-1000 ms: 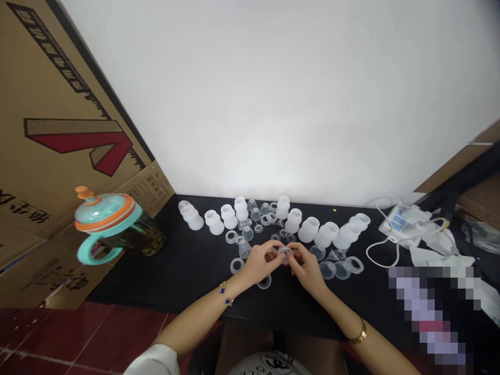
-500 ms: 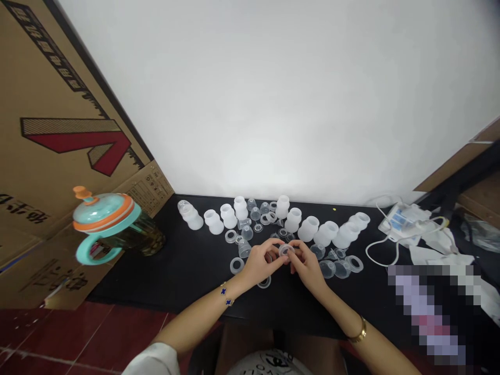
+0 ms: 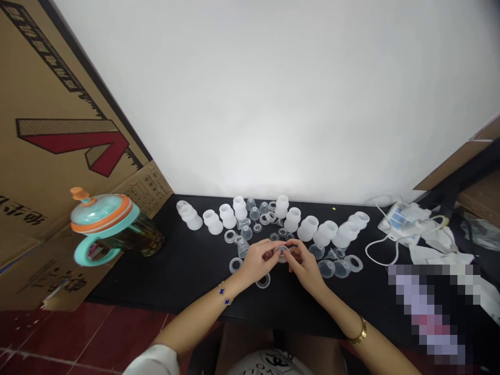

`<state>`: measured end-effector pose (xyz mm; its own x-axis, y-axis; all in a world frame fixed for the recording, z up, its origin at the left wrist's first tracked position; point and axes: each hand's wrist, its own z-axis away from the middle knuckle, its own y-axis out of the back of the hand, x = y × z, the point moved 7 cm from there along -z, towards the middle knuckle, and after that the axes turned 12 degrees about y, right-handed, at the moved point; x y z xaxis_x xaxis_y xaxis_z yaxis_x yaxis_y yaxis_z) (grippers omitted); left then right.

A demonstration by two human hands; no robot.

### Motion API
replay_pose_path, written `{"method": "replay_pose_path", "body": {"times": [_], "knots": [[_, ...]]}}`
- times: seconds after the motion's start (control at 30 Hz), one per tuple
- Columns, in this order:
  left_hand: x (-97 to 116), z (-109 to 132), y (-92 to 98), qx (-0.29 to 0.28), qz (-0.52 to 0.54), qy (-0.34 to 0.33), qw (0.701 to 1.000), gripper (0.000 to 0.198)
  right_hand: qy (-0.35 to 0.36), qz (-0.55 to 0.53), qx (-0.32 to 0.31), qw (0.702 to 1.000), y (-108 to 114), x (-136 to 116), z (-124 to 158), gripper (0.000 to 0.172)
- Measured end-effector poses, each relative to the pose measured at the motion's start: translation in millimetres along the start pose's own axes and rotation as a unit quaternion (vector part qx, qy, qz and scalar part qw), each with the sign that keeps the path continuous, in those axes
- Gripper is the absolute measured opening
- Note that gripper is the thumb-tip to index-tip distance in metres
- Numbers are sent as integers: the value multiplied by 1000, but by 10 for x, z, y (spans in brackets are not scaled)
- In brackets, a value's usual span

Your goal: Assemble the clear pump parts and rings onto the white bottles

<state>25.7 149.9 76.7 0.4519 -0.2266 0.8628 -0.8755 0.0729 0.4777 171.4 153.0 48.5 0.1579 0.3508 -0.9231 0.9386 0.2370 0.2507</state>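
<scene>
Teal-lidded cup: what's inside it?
Through the side of the cup, dark contents show, with small lumps near the base; I can't tell what they are. The lid covers the view from above.

Lighting soft, moderate; wall [image 3: 273, 104] brightest near frame centre, dimming toward two o'clock. Slight glare on mug lid [image 3: 100, 209], nine o'clock. Wide-angle stretch on carton [image 3: 54, 172], likewise nine. Pixelation obscures four o'clock.

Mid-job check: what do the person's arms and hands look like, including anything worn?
Left hand and right hand are ungloved. The left arm shows a white fabric sleeve and, further down, a thin gold bracelet with blue clover-shaped charms. The right arm wears a broad gold metal bangle; no sleeve shows there.
</scene>
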Motion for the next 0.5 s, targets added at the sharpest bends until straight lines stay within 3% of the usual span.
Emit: {"method": "replay_pose_path", "body": {"times": [0.27, 0.4, 0.5], "knots": [[3, -6, -10, -15, -9, -13, 1000, 34, 11, 9, -18, 1000, -14, -6, -5, 29], [-31, -13, -7, -9, 12, 24, 1000, 38, 19, 11, -7, 1000, -11, -10, 1, 27], [-78, -11, -42, -38, 48, 63, 996, 39, 24, 17, -2, 1000, -9, -17, 10, 27]]}}
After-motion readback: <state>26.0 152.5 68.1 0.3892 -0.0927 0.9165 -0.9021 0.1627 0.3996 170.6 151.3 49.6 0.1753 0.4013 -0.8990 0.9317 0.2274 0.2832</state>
